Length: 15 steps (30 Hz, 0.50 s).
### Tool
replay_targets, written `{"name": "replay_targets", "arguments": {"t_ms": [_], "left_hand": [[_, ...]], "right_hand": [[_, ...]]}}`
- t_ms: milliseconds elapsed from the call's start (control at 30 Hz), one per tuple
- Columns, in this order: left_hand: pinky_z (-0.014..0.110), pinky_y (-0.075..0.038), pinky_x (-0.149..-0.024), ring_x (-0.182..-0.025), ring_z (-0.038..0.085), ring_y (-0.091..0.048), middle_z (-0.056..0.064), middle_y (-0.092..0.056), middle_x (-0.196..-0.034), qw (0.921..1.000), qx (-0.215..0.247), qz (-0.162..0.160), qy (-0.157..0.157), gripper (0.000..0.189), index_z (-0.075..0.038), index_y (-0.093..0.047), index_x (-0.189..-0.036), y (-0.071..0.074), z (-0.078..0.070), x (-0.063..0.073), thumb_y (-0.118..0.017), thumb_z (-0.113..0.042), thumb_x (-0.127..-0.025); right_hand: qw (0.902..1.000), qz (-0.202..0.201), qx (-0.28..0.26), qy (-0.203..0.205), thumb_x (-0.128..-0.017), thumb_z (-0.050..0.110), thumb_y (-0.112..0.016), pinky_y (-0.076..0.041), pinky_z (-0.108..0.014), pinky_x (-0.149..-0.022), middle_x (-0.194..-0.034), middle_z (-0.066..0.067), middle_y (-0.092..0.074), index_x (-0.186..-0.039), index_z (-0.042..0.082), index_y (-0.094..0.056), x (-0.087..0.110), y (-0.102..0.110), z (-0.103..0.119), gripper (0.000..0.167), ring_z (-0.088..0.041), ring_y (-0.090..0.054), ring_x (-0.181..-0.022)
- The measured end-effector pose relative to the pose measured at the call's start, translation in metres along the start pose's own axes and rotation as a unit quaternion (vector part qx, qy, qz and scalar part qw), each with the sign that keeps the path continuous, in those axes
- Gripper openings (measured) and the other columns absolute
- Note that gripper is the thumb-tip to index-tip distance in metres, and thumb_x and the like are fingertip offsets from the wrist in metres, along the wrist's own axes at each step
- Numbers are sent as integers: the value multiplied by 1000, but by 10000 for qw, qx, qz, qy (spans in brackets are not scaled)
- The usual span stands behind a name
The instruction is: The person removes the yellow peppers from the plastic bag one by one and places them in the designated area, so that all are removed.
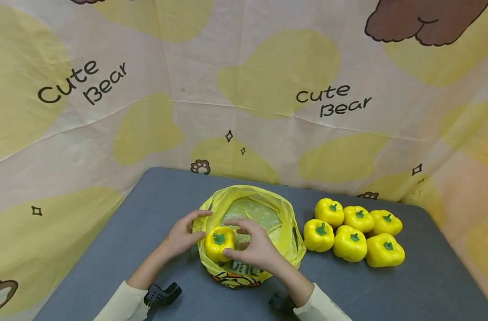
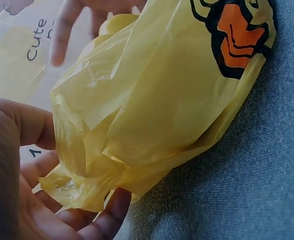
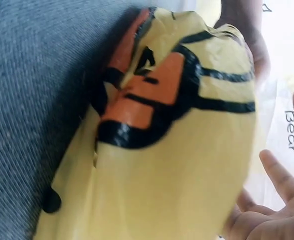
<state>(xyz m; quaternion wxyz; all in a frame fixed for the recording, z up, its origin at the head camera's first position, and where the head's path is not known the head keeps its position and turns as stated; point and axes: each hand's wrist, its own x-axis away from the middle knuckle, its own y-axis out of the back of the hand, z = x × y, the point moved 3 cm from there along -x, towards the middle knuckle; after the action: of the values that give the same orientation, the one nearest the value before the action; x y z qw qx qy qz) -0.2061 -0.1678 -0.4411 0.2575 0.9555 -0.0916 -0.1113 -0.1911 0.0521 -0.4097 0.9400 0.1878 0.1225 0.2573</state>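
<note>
A yellow plastic bag [image 1: 294, 218] stands on the table with its mouth spread wide. The left hand [image 1: 182, 236] holds its left rim. In the left wrist view the thumb and fingers [image 2: 118, 207] lie around a crumpled fold of the bag [image 2: 147, 100]. At the left inside of the mouth is a yellow bell pepper [image 1: 220, 245] with a green stem. The right hand [image 1: 258, 245] holds this bell pepper from its right, thumb at its lower side and index finger by its top. In the right wrist view, the bag [image 3: 186, 175] hides the bell pepper.
Right of the bag, several yellow bell peppers [image 1: 350, 243] sit in two rows on the grey-blue table [image 1: 171, 191]. A printed cloth [image 1: 244, 80] hangs behind the table. Black wrist devices [image 1: 162, 294] show at both sleeves.
</note>
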Motion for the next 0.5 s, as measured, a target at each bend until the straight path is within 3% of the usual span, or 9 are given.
{"name": "replay_targets", "arguments": {"t_ms": [300, 500], "left_hand": [[24, -47, -86, -108, 23, -53, 12, -58, -134, 10000, 76, 42, 23, 46, -14, -59, -128, -1, 1, 0, -63, -4, -83], [26, -45, -86, -108, 24, -51, 12, -58, -133, 10000, 24, 22, 47, 45, -14, -60, -128, 0, 2, 1, -63, -5, -84]], "right_hand": [[9993, 144, 340, -17, -72, 20, -83, -56, -31, -77, -130, -3, -54, -133, 17, -57, -6, -10, -7, 66, -29, -53, -120], [9975, 228, 663, 68, -70, 22, -85, -49, -42, -95, -136, 2, -56, -133, 17, -57, -10, -12, -7, 69, -22, -52, -123]]}}
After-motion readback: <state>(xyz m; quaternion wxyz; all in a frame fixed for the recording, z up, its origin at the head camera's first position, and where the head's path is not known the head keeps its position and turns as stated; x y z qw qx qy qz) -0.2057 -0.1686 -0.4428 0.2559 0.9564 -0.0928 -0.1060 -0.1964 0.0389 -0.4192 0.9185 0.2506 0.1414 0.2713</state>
